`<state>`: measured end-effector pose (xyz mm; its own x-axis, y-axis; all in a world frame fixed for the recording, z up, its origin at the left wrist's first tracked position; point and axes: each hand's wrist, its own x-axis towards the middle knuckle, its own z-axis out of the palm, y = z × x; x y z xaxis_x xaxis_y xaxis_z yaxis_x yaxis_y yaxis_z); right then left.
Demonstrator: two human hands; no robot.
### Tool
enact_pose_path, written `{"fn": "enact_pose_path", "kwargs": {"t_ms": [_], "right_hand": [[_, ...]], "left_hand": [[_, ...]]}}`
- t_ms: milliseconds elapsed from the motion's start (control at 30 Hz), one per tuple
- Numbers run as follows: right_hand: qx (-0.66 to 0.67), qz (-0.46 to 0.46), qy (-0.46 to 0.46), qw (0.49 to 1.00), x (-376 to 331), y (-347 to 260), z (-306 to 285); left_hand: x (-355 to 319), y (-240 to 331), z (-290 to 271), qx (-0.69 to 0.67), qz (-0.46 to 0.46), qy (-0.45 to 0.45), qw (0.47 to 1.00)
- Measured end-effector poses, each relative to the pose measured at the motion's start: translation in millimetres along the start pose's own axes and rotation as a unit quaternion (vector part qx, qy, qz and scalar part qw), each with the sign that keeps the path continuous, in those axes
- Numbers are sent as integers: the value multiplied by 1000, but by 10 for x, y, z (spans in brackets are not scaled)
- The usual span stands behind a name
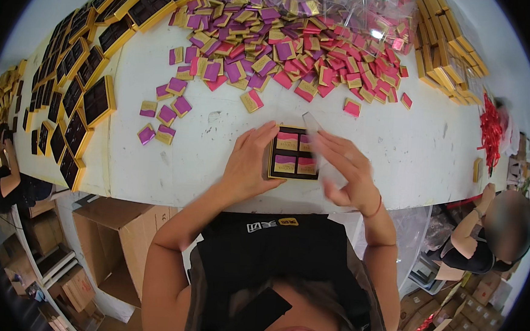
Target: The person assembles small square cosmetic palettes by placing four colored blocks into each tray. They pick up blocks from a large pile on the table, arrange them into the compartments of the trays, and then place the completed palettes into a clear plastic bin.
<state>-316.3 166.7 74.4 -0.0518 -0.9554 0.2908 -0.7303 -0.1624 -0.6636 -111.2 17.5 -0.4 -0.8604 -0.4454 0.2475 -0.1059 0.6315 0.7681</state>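
In front of me on the table sits a small square gold box [287,152] with a dark divided tray. Pink-gold and purple-gold wrapped squares [286,163], like chocolates, fill its visible compartments. My left hand [250,161] grips the box along its left side, thumb at the near edge. Over the right part of the box, my right hand [346,170], slightly blurred, holds a clear plastic lid [310,127] tilted up on edge. That hand partly covers the box's right side.
Heaped wrapped squares [296,52] spread across the far table, with several loose ones [166,114] at left. Gold boxes with dark trays [99,101] stand in rows on the left, stacked gold boxes [445,49] at far right. Red ribbon [491,134] lies near the right edge; people work at both sides.
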Motion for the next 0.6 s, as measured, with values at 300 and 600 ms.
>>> {"fn": "enact_pose_path", "kwargs": {"t_ms": [300,600], "right_hand": [[229,164,-72,957,424,202,12],[162,77,-47,983,436,541,346]], "left_hand": [[13,-11,-27,5,-18,-17,1000],[29,45,-94,-3,-14,-44,999]]}}
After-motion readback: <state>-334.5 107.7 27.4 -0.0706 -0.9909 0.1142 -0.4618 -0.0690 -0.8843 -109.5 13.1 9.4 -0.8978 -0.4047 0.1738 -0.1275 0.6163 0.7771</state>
